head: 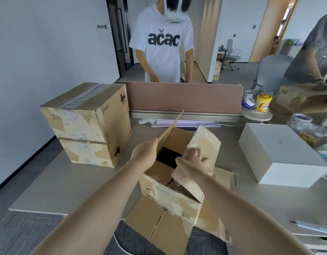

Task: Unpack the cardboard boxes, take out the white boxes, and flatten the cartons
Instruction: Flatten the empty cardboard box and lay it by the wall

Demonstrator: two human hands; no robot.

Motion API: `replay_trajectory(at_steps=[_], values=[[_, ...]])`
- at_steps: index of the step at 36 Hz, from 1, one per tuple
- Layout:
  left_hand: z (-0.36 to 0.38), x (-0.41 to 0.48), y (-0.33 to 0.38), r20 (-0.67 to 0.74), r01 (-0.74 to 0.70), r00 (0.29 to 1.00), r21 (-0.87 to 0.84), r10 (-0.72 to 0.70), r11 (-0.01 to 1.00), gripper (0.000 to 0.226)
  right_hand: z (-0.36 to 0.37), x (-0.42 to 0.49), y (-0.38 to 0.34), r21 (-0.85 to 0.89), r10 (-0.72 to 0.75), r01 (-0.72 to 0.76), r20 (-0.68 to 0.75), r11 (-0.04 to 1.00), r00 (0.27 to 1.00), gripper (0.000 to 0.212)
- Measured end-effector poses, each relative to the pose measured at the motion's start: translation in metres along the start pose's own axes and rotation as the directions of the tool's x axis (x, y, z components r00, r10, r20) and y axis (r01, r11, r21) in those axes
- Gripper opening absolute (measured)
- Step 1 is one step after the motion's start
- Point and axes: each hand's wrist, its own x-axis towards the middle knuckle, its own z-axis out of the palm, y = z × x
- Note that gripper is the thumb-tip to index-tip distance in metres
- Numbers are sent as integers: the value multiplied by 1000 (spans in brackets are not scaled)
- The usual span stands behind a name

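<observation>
You had the open carton (170, 196) standing at the near edge of the desk (67, 190), mouth upward, long axis running away from you, your left hand (145, 153) gripping the left flap (169, 130) and your right hand (191, 161) fingers clamped on the taped right flap (208, 144), the board judged light, stiff, tear-prone, best held by flap edges

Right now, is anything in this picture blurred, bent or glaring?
Head view: wide-angle lens bows the desk edges and walls; light is soft and even; tape on the stacked boxes glares; the open carton near the right hand is smeared.
</observation>
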Motion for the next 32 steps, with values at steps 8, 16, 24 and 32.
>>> replay_trajectory(at_steps=[8, 16, 24, 32], values=[[0, 5, 4, 7, 47, 999, -44, -46, 998, 42, -78, -2, 19, 411, -86, 140, -148, 901, 985, 49], [8, -7, 18, 13, -28, 1000, -52, 29, 998, 71, -114, -11, 67, -207, -77, -1, -365, 978, 928, 32], [11, -4, 3, -87, 52, 994, -100, -61, 994, 69, -85, -23, 100, -545, -31, -51, -141, 837, 990, 30], [35, -22, -58, 4, 393, 920, -49, -393, 918, 51, -49, -12, 94, -418, -5, 23, 45, 908, 999, 37]])
